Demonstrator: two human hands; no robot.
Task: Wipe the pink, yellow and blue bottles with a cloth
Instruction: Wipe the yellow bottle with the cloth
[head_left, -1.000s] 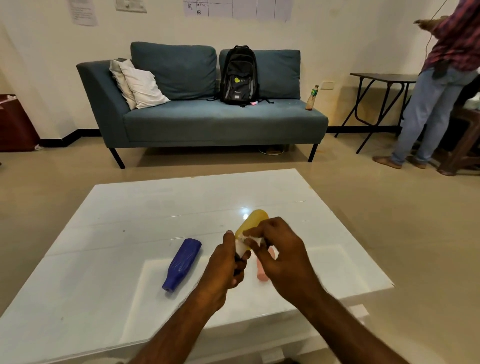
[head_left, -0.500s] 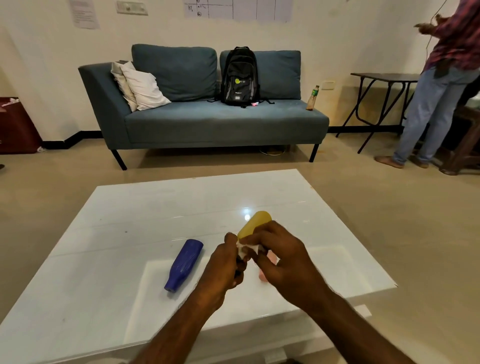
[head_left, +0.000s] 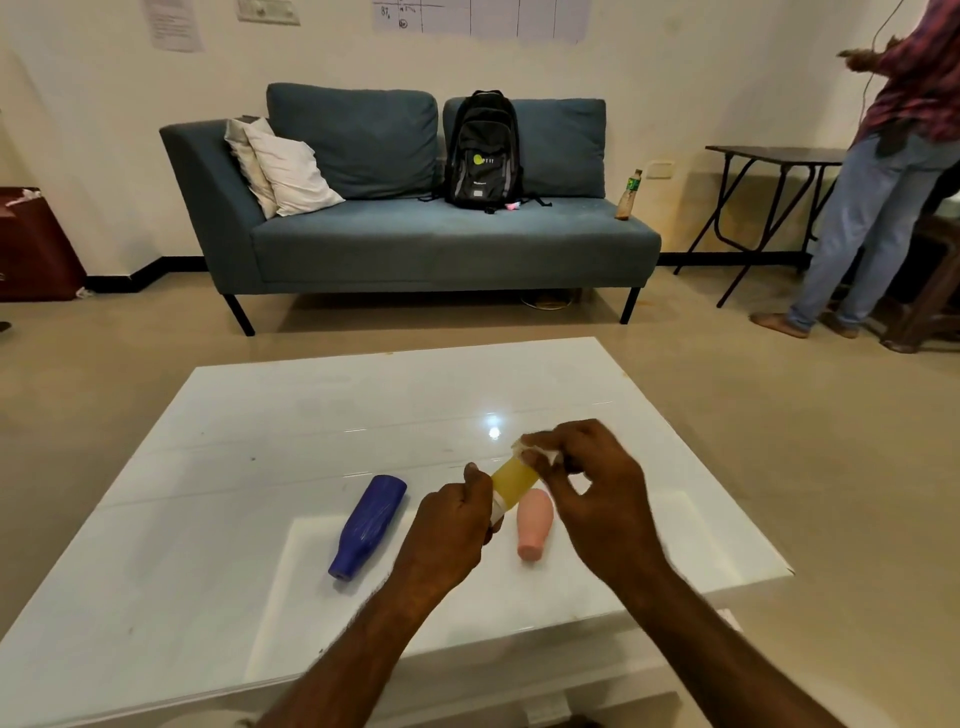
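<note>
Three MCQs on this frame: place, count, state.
1. Where is the pink bottle? A on the sofa; B inside the backpack; C lying on the white table.
2. How many bottles lie on that table? A one; B two; C three.
3. What is the right hand doing? A pinching a white cloth at the far end of the yellow bottle; B resting flat on the table; C holding nothing.
1 C: it lies on the tabletop between the hands. 2 B: the blue bottle and the pink one lie there; the left hand holds the yellow one. 3 A: its fingers curl round the cloth.
</note>
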